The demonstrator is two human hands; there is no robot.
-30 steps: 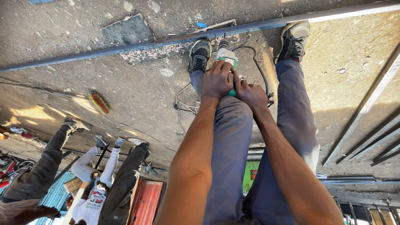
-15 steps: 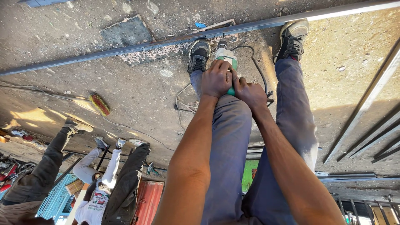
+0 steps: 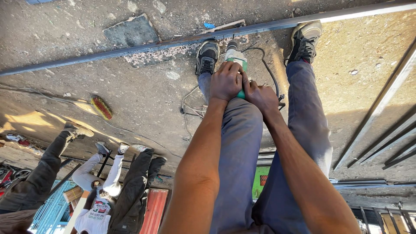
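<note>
Both hands clamped on grinder, position unchanged over the last second.
Left hand (image 3: 226,81) and right hand (image 3: 261,96) grip the green angle grinder (image 3: 236,58) above the knee; its head meets the long steel bar (image 3: 130,48) on the ground; work continuing.

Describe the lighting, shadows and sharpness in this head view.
Head view: hard low sunlight, with warm patches on the concrete ground and glare along the long metal bar; the legs throw dark shadows; the left hand, right hand and green power tool are sharp; wide-angle stretch bends the edges, where the bystanders look skewed.
</note>
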